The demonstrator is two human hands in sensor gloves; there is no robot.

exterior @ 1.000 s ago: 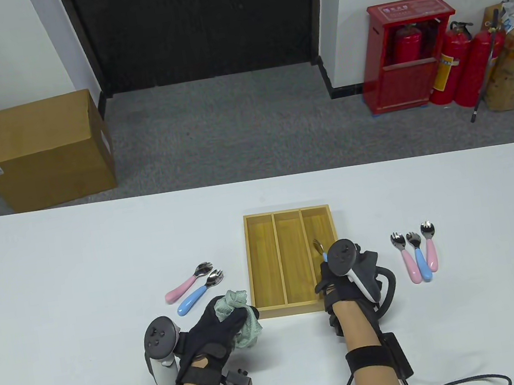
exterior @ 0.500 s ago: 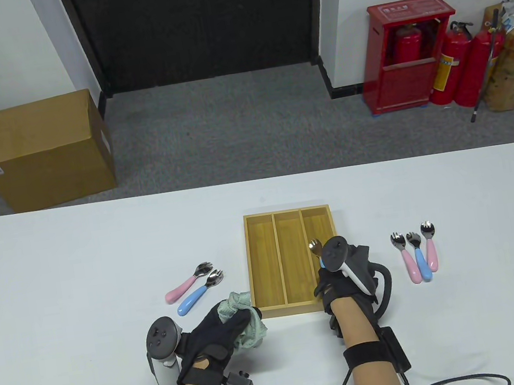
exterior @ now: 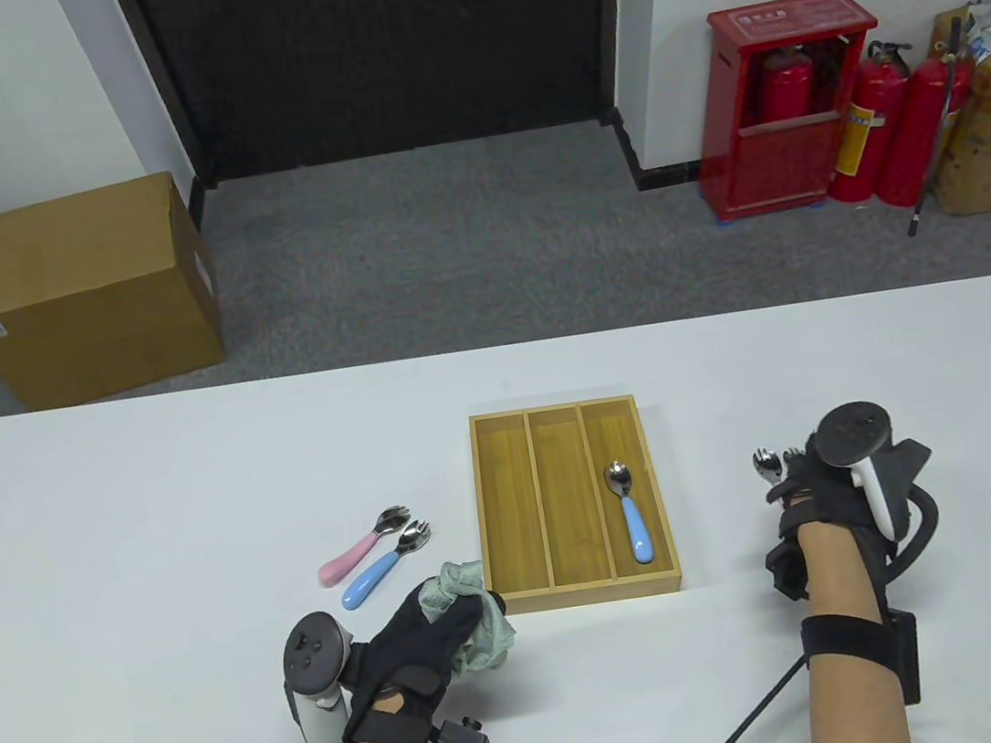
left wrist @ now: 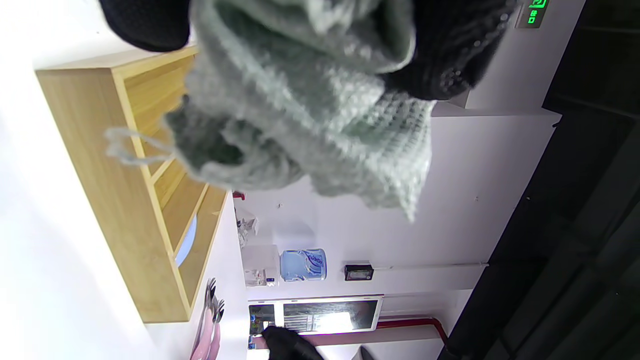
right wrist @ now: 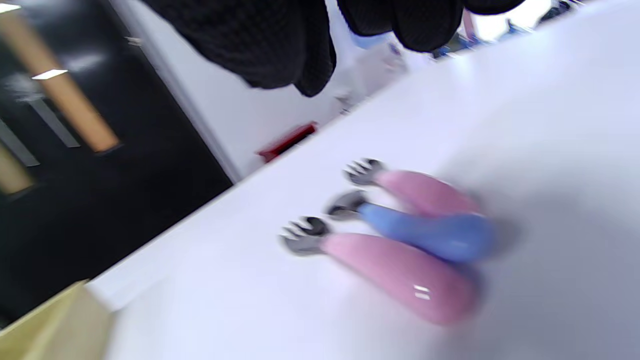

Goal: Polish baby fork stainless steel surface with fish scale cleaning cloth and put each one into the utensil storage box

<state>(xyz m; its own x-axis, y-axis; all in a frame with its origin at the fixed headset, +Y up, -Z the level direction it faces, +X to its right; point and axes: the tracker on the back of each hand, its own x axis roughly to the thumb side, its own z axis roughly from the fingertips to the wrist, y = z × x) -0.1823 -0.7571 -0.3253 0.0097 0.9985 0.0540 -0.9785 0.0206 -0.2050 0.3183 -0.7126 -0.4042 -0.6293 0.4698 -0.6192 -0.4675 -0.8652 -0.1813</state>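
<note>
My left hand (exterior: 423, 632) grips a bunched pale green cleaning cloth (exterior: 483, 624) just in front of the wooden storage box (exterior: 586, 593); the cloth (left wrist: 310, 100) fills the top of the left wrist view. One blue-handled fork (exterior: 631, 511) lies in the box's right compartment. My right hand (exterior: 798, 490) hovers over a group of three forks right of the box and holds nothing. It hides most of them in the table view, where only one fork head (exterior: 766, 463) shows. The right wrist view shows a pink fork (right wrist: 400, 272), a blue fork (right wrist: 425, 232) and another pink fork (right wrist: 425, 192) below my fingers (right wrist: 280, 45).
A pink fork (exterior: 359, 547) and a blue fork (exterior: 385, 567) lie side by side left of the box. The box's left and middle compartments hold nothing. Beyond the white table (exterior: 113, 536) are a cardboard box (exterior: 88, 290) and a red extinguisher cabinet (exterior: 793, 127) on the floor.
My right hand let go of the blue fork in the box's right compartment and moved right to above the three forks. The left hand and cloth barely moved.
</note>
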